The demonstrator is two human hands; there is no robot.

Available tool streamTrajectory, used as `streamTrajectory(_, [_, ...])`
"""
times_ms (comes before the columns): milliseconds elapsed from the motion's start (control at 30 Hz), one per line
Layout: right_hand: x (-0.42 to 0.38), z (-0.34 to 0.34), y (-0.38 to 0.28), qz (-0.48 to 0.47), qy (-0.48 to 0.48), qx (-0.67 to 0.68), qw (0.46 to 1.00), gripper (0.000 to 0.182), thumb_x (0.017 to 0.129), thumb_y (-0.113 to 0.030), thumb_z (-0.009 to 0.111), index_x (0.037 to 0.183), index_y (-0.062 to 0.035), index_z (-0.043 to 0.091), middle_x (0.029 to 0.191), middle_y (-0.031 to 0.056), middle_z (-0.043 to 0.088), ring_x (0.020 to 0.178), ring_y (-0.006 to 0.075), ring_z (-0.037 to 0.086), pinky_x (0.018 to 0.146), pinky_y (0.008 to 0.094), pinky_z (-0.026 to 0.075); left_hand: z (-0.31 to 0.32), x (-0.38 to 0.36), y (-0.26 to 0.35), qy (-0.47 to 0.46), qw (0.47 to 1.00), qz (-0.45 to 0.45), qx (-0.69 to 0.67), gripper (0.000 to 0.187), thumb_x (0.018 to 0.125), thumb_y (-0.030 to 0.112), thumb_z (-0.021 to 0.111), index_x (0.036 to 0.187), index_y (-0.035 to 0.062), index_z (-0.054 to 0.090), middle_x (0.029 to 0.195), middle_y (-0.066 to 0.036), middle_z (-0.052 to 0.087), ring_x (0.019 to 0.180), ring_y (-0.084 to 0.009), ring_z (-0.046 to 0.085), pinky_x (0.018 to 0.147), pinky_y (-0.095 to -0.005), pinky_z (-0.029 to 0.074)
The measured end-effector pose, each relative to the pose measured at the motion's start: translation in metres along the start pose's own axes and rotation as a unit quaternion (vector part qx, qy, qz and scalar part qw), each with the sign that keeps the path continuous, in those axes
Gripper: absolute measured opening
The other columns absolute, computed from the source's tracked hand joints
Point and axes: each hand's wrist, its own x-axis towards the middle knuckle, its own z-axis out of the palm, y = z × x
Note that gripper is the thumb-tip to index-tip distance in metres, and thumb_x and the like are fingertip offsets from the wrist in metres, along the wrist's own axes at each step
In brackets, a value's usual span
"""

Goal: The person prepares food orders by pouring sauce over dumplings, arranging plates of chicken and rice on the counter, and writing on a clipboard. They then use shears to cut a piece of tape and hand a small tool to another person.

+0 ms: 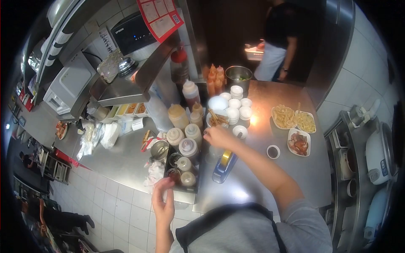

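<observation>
My right hand reaches over the steel counter, its fingers at the right edge of the group of squeeze bottles; what the fingertips hold, if anything, is hidden. Just beyond it stands a container of brown sticks, beside stacked white cups. Under my right forearm sits a blue tape dispenser with yellow tape. My left hand is raised near the front left corner of the black bottle tray, fingers curved and apart, holding nothing visible.
Plates of pale food and meat slices, with a small sauce dish, lie to the right. Orange bottles and a metal pot stand behind. A person stands beyond the counter. A metal shelf overhangs the left.
</observation>
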Motion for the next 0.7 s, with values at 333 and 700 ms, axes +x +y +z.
streamTrajectory(333, [-0.007,0.067,0.019,0.01,-0.136,-0.208,0.969,0.021,0.076,-0.02,0.058,0.09,-0.0103,0.07,0.099,0.0111,0.066,0.101,0.0255,0.056,0.09,0.0428,0.035,0.012,0.003,-0.002,-0.085,0.996,0.014,0.003,0.024,0.086,0.0,0.051,0.11,-0.0032,0.052,0.114,-0.014,0.055,0.097,-0.0209,0.059,0.089,-0.0315,0.043])
streamTrajectory(700, [-0.116,0.028,0.009,-0.011,0.278,0.049,0.959,0.053,0.075,-0.021,0.065,0.121,-0.0023,0.047,0.125,0.0159,0.042,0.116,0.035,0.039,0.097,0.0443,0.03,0.022,-0.004,0.005,-0.098,0.995,-0.017,-0.009,0.023,0.089,0.001,0.049,0.112,-0.0017,0.051,0.112,-0.012,0.055,0.096,-0.0176,0.058,0.089,-0.0291,0.042])
